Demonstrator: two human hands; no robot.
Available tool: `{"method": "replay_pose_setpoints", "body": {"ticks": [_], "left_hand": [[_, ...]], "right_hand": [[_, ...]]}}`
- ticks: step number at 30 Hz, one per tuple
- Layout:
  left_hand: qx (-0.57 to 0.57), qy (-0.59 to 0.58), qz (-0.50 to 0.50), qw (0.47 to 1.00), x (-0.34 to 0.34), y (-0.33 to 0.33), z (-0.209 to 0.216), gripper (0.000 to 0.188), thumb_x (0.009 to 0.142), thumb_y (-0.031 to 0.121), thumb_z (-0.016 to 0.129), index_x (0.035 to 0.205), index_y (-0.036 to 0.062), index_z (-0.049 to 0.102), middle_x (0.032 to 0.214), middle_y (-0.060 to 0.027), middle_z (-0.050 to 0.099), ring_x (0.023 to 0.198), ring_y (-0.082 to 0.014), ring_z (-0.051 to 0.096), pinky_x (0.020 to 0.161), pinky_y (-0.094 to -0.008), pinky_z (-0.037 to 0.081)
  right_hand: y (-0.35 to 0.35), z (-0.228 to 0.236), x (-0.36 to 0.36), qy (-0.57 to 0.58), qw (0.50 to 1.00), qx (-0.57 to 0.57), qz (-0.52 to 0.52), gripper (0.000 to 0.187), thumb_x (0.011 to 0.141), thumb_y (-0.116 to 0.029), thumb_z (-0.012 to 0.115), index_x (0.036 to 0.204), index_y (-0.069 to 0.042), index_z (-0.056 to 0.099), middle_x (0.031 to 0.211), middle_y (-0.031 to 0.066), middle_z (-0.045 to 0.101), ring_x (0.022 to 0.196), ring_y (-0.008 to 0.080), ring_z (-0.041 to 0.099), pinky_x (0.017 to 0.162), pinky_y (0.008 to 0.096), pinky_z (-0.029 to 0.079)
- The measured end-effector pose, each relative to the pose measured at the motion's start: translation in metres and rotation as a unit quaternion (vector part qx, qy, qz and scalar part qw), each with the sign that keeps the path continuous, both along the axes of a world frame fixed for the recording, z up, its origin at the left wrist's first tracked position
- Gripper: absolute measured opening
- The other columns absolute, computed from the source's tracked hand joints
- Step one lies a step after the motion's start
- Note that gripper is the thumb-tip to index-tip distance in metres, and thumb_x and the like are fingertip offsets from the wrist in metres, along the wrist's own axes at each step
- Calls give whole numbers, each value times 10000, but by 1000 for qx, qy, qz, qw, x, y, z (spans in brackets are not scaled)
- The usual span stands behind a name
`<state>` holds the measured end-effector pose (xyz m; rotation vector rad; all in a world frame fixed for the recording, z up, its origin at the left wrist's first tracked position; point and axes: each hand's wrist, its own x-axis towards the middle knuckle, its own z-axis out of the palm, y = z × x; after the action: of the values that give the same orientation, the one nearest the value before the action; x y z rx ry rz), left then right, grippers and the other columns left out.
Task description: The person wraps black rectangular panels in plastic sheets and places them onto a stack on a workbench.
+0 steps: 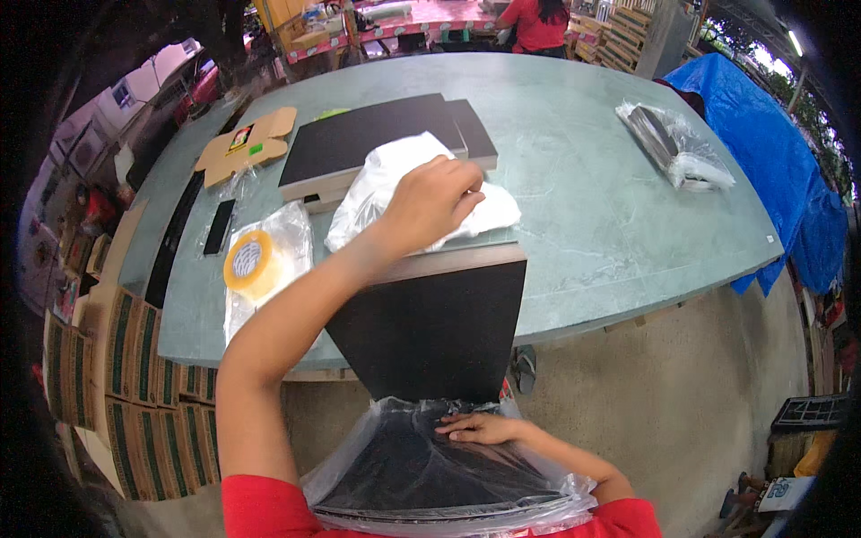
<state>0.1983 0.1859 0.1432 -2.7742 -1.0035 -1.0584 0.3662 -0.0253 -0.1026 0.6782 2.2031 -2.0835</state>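
Observation:
My left hand [435, 202] is raised over a crumpled white plastic bundle [381, 193] on the table, fingers curled closed. Whether they pinch some of it is hidden. My right hand [475, 428] lies with fingers stretched out on a clear plastic bag [359, 466]. The bag wraps the near part of a black panel [430, 327], which slopes from the table edge toward my body. Its far, uncovered end shows a pale edge and sits just below the white bundle. Behind the bundle lie stacked black boards [368, 134].
A roll of yellowish tape [252, 264] rests on clear plastic at the left of the green table [619, 242]. Nearby are a flat cardboard piece [242, 148] and a small black strip [218, 227]. Plastic-wrapped dark parts [673, 148] lie right. Cartons [148, 350] stand lower left; a person [535, 25] is beyond.

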Motion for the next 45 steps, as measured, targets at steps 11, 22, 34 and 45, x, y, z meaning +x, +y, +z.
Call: {"method": "replay_pose_setpoints", "body": {"ticks": [11,22,34,45], "left_hand": [[226,340,27,913,-5,84,-75,82,694,150,512,757,97,519,867,-30,486,802,-157,492,598,-291,395],[-45,-213,208,954,-20,104,-41,191,781,175,512,913,41,481,885,-114,488,875,-278,485,723,-397,383],[18,-64,189,980,-19,90,-53,112,750,156,516,759,53,558,800,-96,553,812,-258,507,683,-393,375],[-7,-236,275,932,-60,96,-11,174,762,128,412,768,11,540,775,-236,553,762,-409,537,667,-476,402]], "right_hand": [[1,8,2,-3,1000,-17,-9,420,868,-417,358,1219,-196,423,1283,144,342,1206,268,293,987,329,229],[5,18,1,-19,1000,-16,-9,426,864,-415,369,1214,-181,430,1293,159,319,1219,288,263,999,348,206],[-4,8,2,-23,999,10,-23,440,857,-446,359,1217,-203,426,1283,158,334,1200,286,298,983,347,234],[-1,3,1,-24,999,14,-26,433,859,-437,364,1207,-190,438,1269,166,352,1202,283,295,984,334,228]]}}
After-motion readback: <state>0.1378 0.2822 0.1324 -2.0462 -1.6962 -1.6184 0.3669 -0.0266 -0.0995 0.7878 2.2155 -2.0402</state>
